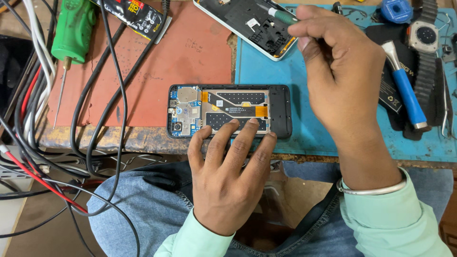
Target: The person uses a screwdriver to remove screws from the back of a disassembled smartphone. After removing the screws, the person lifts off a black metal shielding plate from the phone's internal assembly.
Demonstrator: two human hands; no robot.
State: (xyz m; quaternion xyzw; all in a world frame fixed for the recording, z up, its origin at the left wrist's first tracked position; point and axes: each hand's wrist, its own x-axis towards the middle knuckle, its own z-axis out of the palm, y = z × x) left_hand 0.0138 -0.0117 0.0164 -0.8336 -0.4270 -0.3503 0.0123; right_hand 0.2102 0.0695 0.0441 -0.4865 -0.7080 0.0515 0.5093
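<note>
Black glue tube [138, 16] with red-yellow label: top edge, far left of right grip [340, 66]. Black battery label [391, 93]: just right of that grip, under blue-handled tool.

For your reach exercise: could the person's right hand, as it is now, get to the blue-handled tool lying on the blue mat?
Probably yes. The right hand is just left of the blue-handled tool, and only bare blue mat lies between them. But it already holds a green screwdriver, so it would likely have to put that down first.
</note>
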